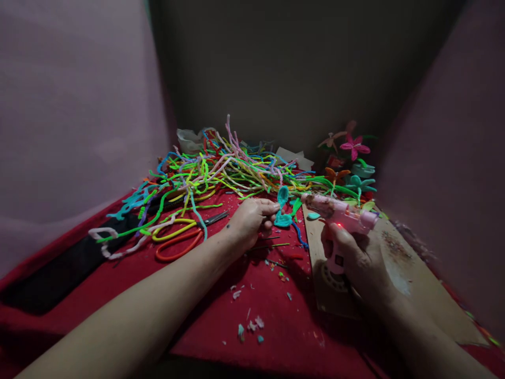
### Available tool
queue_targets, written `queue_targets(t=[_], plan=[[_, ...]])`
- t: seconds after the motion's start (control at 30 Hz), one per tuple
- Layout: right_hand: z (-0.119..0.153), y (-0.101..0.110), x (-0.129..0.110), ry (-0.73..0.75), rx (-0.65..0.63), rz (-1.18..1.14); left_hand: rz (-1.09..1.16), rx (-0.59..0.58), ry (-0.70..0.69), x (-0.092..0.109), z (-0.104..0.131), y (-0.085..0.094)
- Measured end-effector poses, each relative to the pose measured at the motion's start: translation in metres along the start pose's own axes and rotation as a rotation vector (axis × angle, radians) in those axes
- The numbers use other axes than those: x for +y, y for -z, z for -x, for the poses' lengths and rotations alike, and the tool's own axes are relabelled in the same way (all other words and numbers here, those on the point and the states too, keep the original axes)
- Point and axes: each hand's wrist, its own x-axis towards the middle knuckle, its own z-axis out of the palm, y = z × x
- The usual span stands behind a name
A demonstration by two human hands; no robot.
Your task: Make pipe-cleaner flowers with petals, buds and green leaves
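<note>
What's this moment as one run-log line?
left hand: holds teal fuzzy looped piece | right hand: grips pink plastic glue gun | surface: red tabletop

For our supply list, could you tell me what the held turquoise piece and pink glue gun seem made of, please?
Turquoise piece: probably chenille stem, judging by its fuzzy, matte loops; any core is hidden. Glue gun: likely smooth plastic, from its faintly shiny casing.
</note>
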Motion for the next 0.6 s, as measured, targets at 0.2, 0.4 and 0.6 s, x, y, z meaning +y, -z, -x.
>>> queue_targets(t=[0.2,0.4,0.6], plan=[[0.0011,0.0003,0.0072,-0.037,-0.053,-0.022,0.043,-0.024,-0.019,-0.0004,-0.0024,0.0028],[0.0004,0.0,0.0087,-0.053,-0.1,0.034,0.051,-0.014,0.002,0.0016,-0.0009,0.0012],[-0.0023,0.0001,0.0033,-0.009,-0.019,0.004,0.066,-0.052,-0.012,0.0013,-0.0011,0.0013]])
